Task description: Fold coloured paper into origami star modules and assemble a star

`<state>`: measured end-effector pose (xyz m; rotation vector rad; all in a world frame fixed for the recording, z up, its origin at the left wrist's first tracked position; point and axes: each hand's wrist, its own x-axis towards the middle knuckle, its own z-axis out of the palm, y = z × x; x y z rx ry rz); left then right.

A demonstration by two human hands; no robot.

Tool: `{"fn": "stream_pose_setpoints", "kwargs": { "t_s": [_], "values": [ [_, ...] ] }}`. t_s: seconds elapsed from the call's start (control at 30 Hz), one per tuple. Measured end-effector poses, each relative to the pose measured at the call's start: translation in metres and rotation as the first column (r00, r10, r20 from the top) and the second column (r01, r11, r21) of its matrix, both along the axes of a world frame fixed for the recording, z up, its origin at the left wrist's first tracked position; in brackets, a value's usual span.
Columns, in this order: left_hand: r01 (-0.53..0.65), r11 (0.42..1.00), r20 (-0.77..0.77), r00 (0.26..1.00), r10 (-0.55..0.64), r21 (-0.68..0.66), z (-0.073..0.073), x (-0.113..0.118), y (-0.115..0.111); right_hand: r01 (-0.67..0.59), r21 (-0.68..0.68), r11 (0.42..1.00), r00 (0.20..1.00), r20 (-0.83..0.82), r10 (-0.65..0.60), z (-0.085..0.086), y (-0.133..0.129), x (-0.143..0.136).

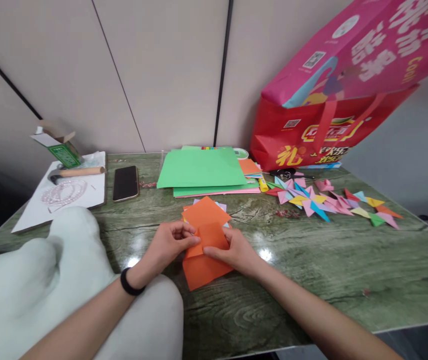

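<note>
An orange sheet of paper (214,236), partly folded, is held between both hands above the table. My left hand (174,240) pinches its left edge between thumb and fingers. On the right side, my right hand (236,250) grips it with the thumb on top and the fingers behind. Below the hands lies another orange paper piece (206,272); whether it joins the held one I cannot tell. Just beyond, an orange square (205,212) rests on a small stack of coloured papers.
Green sheets (202,167) lie at the back. Folded paper pieces (311,197) spread at right before a red bag (311,130). A phone (126,183), a hammer (79,172) and a green box (64,152) are at left. A pale plush toy (79,280) fills the near left.
</note>
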<state>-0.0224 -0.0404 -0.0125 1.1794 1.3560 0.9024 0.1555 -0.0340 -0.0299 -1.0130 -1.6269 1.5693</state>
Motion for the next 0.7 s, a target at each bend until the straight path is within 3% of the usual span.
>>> {"fn": "stream_pose_setpoints", "kwargs": {
  "t_s": [0.4, 0.7],
  "values": [
    [0.035, 0.999, 0.053, 0.998, -0.036, 0.030, 0.0040, 0.0020, -0.0022, 0.109, 0.026, 0.994, 0.994, 0.001, -0.110, 0.0008, -0.0049, -0.0056],
    [0.038, 0.999, 0.061, 0.997, -0.038, 0.003, 0.0010, 0.0007, -0.0019, 0.091, 0.129, 0.987, 0.995, 0.029, -0.096, -0.0009, -0.0042, -0.0020]
  ]
}}
